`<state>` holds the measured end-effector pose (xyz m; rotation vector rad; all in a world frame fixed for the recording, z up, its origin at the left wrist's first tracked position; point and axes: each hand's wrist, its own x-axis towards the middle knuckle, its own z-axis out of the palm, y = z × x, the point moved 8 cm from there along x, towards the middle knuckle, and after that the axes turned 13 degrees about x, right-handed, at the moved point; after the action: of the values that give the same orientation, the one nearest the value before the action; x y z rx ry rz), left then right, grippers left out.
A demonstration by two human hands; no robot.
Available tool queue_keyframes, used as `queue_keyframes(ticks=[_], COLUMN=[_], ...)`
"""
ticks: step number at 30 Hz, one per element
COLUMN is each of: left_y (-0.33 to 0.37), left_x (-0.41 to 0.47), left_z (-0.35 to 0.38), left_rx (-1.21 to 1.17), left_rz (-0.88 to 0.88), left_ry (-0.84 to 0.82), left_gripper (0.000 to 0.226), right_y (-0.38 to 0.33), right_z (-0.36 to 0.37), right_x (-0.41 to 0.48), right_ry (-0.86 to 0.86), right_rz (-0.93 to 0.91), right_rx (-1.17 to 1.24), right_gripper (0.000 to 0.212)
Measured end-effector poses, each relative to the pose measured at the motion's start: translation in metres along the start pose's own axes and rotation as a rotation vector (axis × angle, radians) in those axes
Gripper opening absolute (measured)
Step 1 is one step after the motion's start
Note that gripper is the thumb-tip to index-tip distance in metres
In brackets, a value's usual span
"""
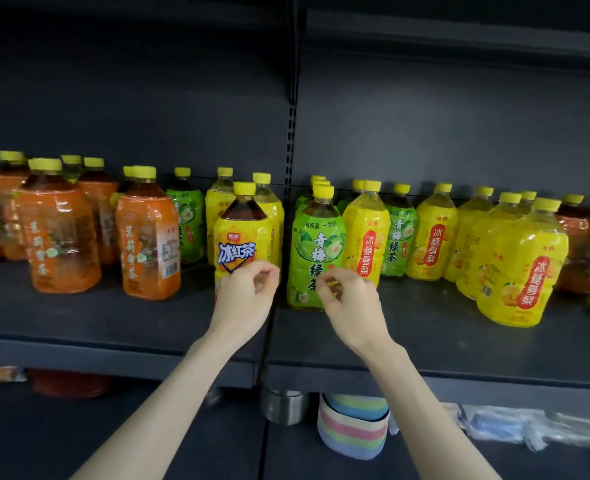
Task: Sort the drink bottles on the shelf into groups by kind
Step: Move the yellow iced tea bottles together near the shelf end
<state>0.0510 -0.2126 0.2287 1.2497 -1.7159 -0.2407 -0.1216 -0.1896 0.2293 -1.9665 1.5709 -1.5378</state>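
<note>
Head: left hand (pixel 247 294), right hand (pixel 350 301) before bottles (pixel 316 237).

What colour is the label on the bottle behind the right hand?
The bottle has a green label, head view.

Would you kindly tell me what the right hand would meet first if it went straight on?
Most likely the green plum tea bottle just beyond the right hand; depth is uncertain.
</note>
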Motion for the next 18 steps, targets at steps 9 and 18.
queue_keyframes(ticks=[9,18], left_y=[-0.055,-0.155], left_x=[0.013,0.036], left_z=[-0.100,-0.138], left_rx=[0.078,0.139], left_rz=[0.013,-0.108], left_ry=[0.128,0.235], left_gripper=[0.011,0.065], right_y=[-0.068,-0.048], right_z=[0.059,0.120], right_x=[0.014,0.021], right_ry=[0.060,0.275], right_rz=[-0.129,0.218], right_rx=[0.074,0.343], right_gripper=[0.026,0.105])
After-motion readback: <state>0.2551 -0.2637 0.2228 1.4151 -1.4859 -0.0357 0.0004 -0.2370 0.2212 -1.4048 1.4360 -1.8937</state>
